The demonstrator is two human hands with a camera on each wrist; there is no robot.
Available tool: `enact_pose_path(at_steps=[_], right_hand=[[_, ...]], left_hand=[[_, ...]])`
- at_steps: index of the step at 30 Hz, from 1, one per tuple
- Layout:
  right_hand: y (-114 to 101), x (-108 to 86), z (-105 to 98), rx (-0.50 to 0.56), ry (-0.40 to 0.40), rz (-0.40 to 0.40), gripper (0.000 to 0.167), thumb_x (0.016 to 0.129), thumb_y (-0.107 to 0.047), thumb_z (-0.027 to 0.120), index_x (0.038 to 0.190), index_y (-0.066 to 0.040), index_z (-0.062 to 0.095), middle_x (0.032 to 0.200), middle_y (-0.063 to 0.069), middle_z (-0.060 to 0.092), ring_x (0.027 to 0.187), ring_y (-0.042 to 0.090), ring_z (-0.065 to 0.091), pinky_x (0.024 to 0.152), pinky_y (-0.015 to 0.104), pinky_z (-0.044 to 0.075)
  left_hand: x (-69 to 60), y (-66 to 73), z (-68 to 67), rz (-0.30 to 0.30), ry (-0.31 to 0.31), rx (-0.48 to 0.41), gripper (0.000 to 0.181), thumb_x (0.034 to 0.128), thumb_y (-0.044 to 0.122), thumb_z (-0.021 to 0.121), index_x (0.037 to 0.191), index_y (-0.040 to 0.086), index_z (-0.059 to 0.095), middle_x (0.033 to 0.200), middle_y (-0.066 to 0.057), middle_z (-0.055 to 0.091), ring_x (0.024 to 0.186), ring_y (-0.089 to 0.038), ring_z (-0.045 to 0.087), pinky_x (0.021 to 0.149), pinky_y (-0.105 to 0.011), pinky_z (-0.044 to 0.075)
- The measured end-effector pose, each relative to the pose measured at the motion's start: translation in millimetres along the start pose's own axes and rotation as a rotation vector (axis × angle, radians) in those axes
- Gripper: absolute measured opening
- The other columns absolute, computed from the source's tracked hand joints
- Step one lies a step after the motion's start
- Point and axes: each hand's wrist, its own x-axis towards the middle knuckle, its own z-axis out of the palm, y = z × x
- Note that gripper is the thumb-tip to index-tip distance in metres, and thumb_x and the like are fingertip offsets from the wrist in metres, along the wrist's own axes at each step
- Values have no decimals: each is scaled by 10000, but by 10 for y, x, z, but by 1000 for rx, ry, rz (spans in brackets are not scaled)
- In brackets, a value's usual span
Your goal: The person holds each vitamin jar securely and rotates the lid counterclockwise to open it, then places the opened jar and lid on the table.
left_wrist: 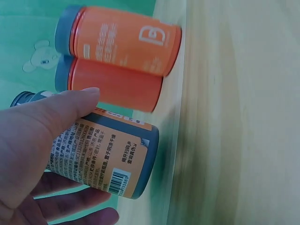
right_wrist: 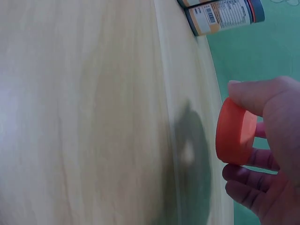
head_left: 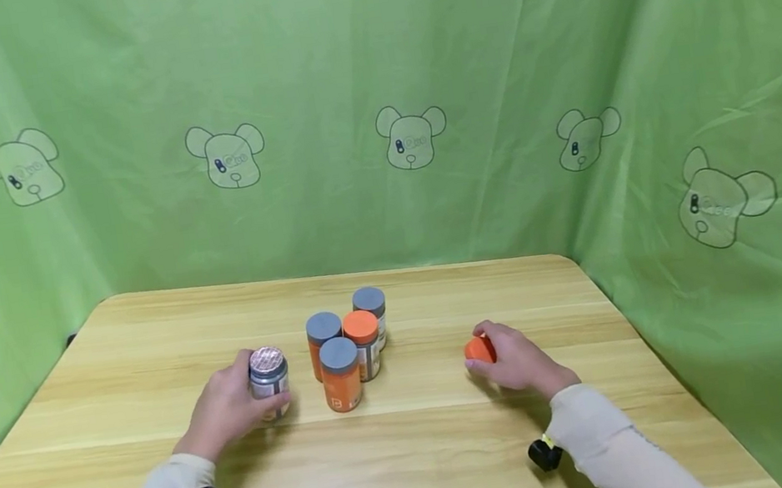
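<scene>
On the left side, my left hand (head_left: 222,408) grips a grey supplement bottle (head_left: 270,373) with an uncapped mouth covered by silvery foil. Its printed label and barcode show in the left wrist view, with the thumb across its side. Over to the right, my right hand (head_left: 522,359) pinches an orange screw cap (head_left: 479,350) between thumb and fingers. The right wrist view shows this cap (right_wrist: 232,133) held above the table, with its shadow beneath. Nearest the left hand's bottle stands an orange bottle with a grey lid (head_left: 342,382).
Close behind that orange bottle are another orange one with a grey lid (head_left: 323,327), a grey bottle with an orange lid (head_left: 361,328) and a grey-lidded bottle (head_left: 369,302), all upright. A green curtain (head_left: 334,219) hangs behind the wooden table (head_left: 424,467).
</scene>
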Motion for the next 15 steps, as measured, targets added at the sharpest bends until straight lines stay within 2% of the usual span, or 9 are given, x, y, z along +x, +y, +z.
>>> enact_pose_path(at_steps=[6, 15], right_hand=[[94, 8, -42, -27, -16, 29, 476, 876, -296, 715, 1210, -19, 519, 948, 74, 567, 786, 200, 523, 670, 338, 463], [215, 3, -76, -58, -28, 42, 476, 871, -288, 722, 1187, -1, 513, 948, 98, 566, 808, 231, 524, 711, 364, 466]], left_hand=[[66, -91, -14, -38, 7, 26, 790, 744, 373, 835, 1265, -73, 445, 1049, -265, 644, 914, -379, 655, 787, -502, 523], [136, -185, -47, -29, 13, 39, 811, 741, 405, 830, 1246, -101, 446, 1037, -290, 636, 903, -407, 651, 768, -512, 524]])
